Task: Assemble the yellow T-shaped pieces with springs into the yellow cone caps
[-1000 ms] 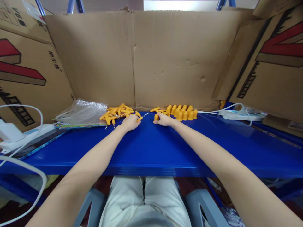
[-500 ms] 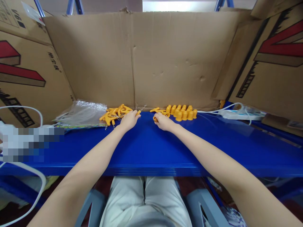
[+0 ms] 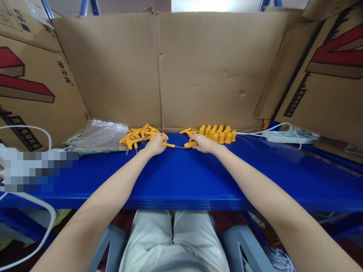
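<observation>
My left hand (image 3: 155, 144) is closed around a yellow-handled corkscrew (image 3: 170, 145), its metal spiral pointing right. In my right hand (image 3: 205, 144) is a yellow plastic sleeve (image 3: 190, 144) lying on its side, one end turned towards the spiral. The spiral's tip is right at the sleeve's end; I cannot tell whether it is inside. Beside my left hand lies a pile of yellow corkscrews (image 3: 138, 134), some spirals sticking out at the front. Behind my right hand are a few loose yellow pieces (image 3: 187, 131). Rows of upright yellow sleeves (image 3: 219, 134) stand to its right.
The blue table (image 3: 181, 177) is closed in by a cardboard panel (image 3: 210, 71) and printed boxes. Clear plastic bags (image 3: 98, 134) lie at the left. A white power strip (image 3: 287, 136) with cables sits at the right. Another white cable (image 3: 50, 223) hangs at the left edge.
The corkscrew's spiral has swung from pointing up and away to level, facing right. My right hand has moved slightly right and turned the sleeve's end towards it.
</observation>
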A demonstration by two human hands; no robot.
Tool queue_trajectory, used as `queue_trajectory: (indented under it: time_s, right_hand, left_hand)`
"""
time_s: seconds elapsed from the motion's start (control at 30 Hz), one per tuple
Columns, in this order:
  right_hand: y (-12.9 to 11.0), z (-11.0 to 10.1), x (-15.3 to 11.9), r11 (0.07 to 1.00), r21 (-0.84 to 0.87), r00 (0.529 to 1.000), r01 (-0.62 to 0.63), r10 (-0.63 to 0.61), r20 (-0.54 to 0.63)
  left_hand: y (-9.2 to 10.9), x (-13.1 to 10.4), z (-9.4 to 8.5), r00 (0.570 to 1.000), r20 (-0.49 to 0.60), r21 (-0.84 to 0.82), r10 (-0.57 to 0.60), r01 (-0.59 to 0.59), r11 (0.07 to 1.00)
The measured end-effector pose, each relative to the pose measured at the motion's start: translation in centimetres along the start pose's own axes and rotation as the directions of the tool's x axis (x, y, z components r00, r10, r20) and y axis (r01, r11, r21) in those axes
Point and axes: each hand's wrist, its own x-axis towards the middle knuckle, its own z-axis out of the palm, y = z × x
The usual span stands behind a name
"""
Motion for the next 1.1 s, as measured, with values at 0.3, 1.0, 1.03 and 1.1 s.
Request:
queue_trajectory:
  time_s: [0.3,1.0,1.03,1.1]
  right_hand:
    - [-0.6,0.3,0.0,0.99,0.1,0.99,0.095,-0.084,-0.11]
    - [-0.3,0.4,0.3,0.704,0.709,0.996,0.047,0.017,-0.083]
    - [-0.3,0.1,0.2,0.668,0.744,0.999,0.017,0.027,-0.047]
    - [-0.7,-0.3,-0.1,0.616,0.785,0.998,-0.056,0.049,0.033]
  left_hand:
    - [0.4,0.2,0.0,0.997,-0.075,-0.045,-0.036,0.033,0.998]
    - [1.5,-0.5,-1.5,0.993,-0.001,0.025,-0.115,0.115,0.993]
    - [1.6,-0.6,-1.6,0.993,-0.004,0.046,-0.117,0.117,0.992]
    - [1.9,-0.8,-1.8,0.993,-0.005,0.087,-0.115,0.115,0.99]
